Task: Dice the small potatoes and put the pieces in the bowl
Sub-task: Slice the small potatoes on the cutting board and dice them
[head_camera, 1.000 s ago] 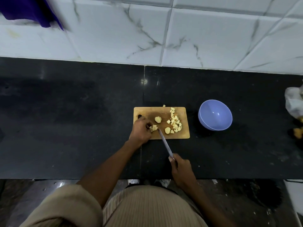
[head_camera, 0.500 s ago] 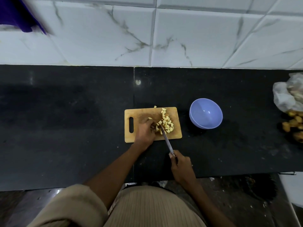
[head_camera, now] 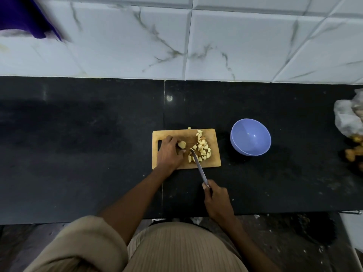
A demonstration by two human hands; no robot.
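A wooden cutting board (head_camera: 214, 161) lies on the black counter. A pile of diced potato pieces (head_camera: 203, 149) covers its right half. My left hand (head_camera: 169, 153) rests on the board's left half and its fingers pinch a small potato piece (head_camera: 182, 144). My right hand (head_camera: 216, 199) grips the handle of a knife (head_camera: 198, 165) in front of the board. The blade runs up to the left edge of the pile, its tip touching the pieces. An empty lilac bowl (head_camera: 250, 136) stands on the counter to the right of the board.
A plastic bag (head_camera: 347, 118) with potatoes (head_camera: 353, 152) spilling out lies at the counter's right edge. One stray potato piece (head_camera: 189, 128) sits just behind the board. White marbled tiles form the back wall, with a purple cloth (head_camera: 25, 18) at top left.
My left hand has moved left from the cut pieces and taken hold of the remaining potato piece. The knife has pushed the cut pieces right into the pile.
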